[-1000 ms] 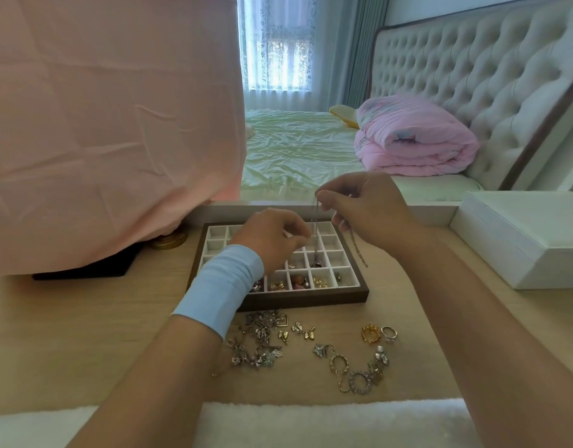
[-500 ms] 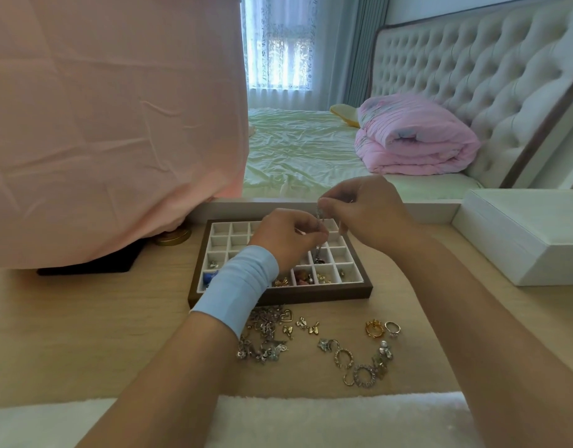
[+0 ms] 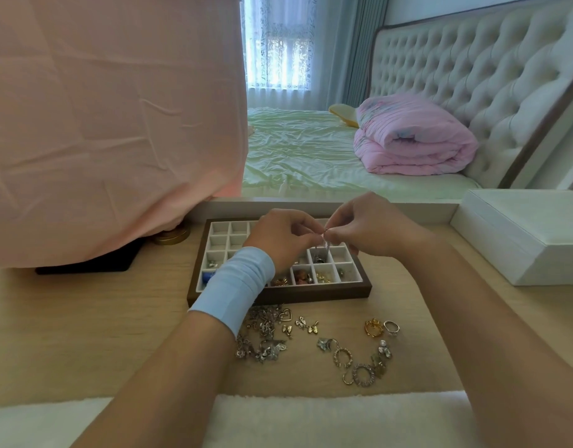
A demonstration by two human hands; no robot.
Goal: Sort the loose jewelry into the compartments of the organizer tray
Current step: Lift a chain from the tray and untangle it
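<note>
Both hands meet above the right half of the tray (image 3: 278, 297), a dark wooden frame holding a grid of small white-lined compartments. The left hand (image 3: 283, 236) and right hand (image 3: 372, 232) each pinch the top of a thin silvery chain (image 3: 324, 246) between thumb and fingers (image 3: 336, 235), so both are closed on it. The chain hangs straight down into a compartment in the tray's second row from the front, where a dark rounded piece sits, perhaps its pendant.

A chain this fine should be almost weightless, limp, and quick to knot or catch on the dividers. It is best held near its ends and lowered so it coils into one cell. The tray's front row already holds small gold, reddish and blue pieces.

On the pale wood-grain desk (image 3: 84, 318) just in front of the tray lie a tangled silver heap of charms (image 3: 262, 341), a heart outline (image 3: 285, 314), jewelled hoops (image 3: 362, 375) and two rings (image 3: 380, 328). These are hard, smooth little things, likely slippery, best nipped by the rim
</note>
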